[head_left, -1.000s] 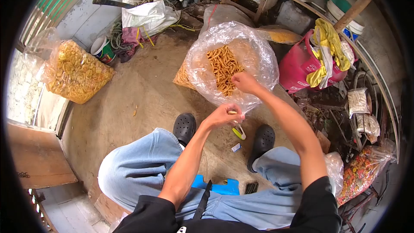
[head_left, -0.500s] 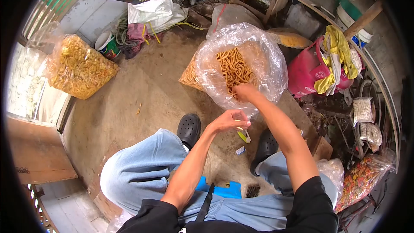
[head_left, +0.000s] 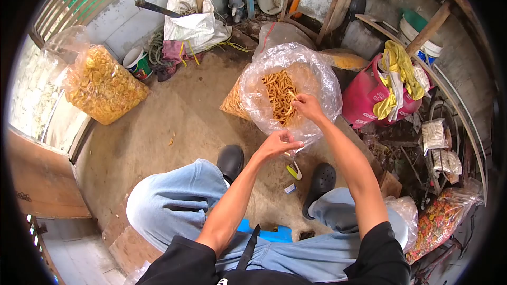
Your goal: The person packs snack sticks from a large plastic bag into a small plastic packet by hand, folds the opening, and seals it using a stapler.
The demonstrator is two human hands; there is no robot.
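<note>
A large clear plastic bag stands open on the floor in front of me, with many brown stick-shaped snacks inside. My right hand is over the bag's mouth, its thumb and fingertips pinched on a snack stick. Near the bag's front rim is my left hand, thumb and fingers curled together. Something small and pale shows under its fingers, too little visible to name. On the floor below lie a green and white stapler-like tool and a small blue and white box.
At left stands a bag of yellow snacks, near a green bucket. A white sack leans at the back wall. To the right are a pink container with yellow cloth and a bag of colourful snacks.
My right hand has risen out of the snacks, bringing up a stick in its fingertips. The left hand has shifted slightly left and up. The view has turned a little.
</note>
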